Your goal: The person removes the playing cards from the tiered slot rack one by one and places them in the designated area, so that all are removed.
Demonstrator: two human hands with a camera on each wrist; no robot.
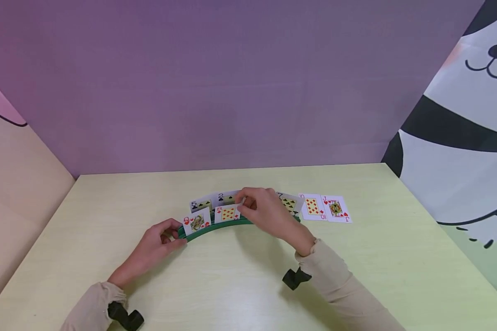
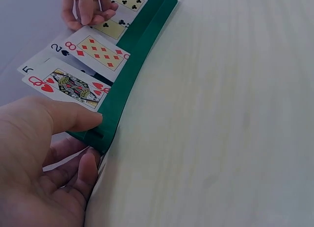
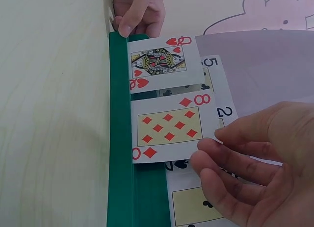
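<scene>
My left hand (image 1: 157, 243) grips the left end of a curved green card holder (image 2: 128, 89), thumb on its front edge and fingers beneath. In the holder's front slot a queen of hearts (image 3: 159, 63) leans near that hand. Beside it stands an eight of diamonds (image 3: 169, 126), whose upper corner my right hand (image 1: 269, 214) pinches between thumb and fingers. Behind these, a black five (image 1: 200, 204), a two of spades (image 1: 227, 197) and a clubs card (image 1: 289, 202) stand in the back row. My right hand hides part of that row.
To the right of the holder, a diamonds card (image 1: 313, 207) and a jack of hearts (image 1: 336, 209) lie face up on the pale wooden table (image 1: 215, 285). A purple wall panel (image 1: 232, 92) rises beyond the table's far edge.
</scene>
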